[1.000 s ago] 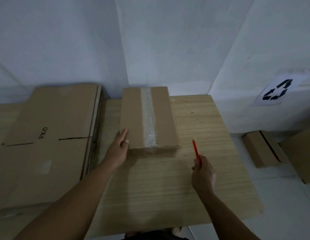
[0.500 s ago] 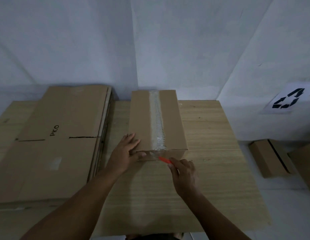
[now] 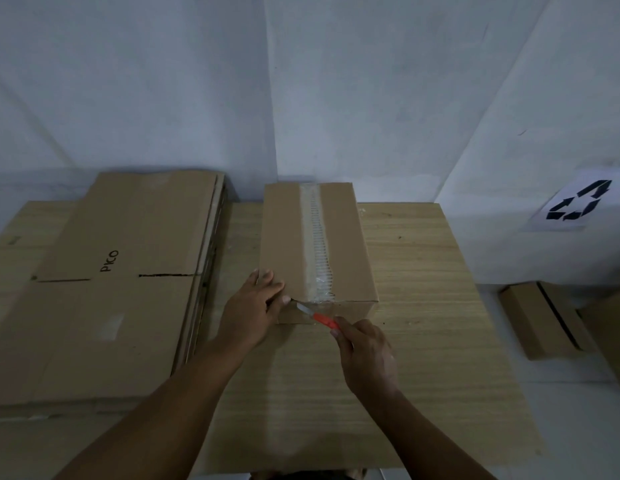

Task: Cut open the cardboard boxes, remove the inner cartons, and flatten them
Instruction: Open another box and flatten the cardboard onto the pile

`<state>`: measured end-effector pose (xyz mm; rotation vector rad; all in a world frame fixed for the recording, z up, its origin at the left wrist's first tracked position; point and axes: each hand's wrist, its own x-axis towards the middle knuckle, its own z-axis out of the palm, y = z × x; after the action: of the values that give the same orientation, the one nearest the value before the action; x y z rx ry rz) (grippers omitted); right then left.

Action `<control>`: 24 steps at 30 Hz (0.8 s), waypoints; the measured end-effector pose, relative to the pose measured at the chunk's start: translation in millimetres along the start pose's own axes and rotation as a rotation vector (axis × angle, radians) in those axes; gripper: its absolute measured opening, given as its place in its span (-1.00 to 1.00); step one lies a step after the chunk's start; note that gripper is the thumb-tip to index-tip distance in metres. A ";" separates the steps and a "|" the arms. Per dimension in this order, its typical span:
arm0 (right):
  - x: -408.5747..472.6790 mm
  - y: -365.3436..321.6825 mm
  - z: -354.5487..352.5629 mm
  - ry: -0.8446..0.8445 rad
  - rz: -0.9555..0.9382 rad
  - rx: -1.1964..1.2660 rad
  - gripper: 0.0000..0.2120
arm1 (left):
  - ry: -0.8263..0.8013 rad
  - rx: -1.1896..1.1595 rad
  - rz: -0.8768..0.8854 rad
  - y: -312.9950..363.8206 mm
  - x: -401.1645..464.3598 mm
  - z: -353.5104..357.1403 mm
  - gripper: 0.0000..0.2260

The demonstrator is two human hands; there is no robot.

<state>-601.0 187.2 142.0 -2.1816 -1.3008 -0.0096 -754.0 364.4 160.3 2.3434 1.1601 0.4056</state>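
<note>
Cardboard box (image 3: 315,244), sealed with clear tape (image 3: 315,237) along its top seam, sits on the wooden table (image 3: 422,306) against the wall. Left hand (image 3: 253,313) rests on its near left corner, fingers straight. Right hand (image 3: 365,355) grips an orange cutter (image 3: 319,315), blade at the front edge. Flattened cardboard sheets (image 3: 128,271) lie stacked just left; smaller boxes (image 3: 540,320) sit on the floor at right

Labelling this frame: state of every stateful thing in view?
cardboard box: closed, tape intact along top
cutter: blade out, at box's near top edge
right hand: grips cutter
left hand: pressing box's near-left corner
flattened cardboard stack: lying flat
floor box: closed
</note>
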 end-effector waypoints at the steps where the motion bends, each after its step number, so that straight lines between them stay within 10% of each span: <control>1: -0.7 0.0 0.2 0.000 -0.001 -0.001 -0.73 | -0.005 0.000 -0.004 0.6 0.5 -0.2 -0.61; 24: 4.8 -5.0 -22.7 0.050 -0.040 -0.308 -0.85 | 0.169 -0.218 -0.036 -3.8 -6.2 15.6 -0.70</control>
<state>-596.0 181.6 164.6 -2.3912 -1.3893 -0.2970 -752.9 356.8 144.9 2.1294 1.1691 0.6926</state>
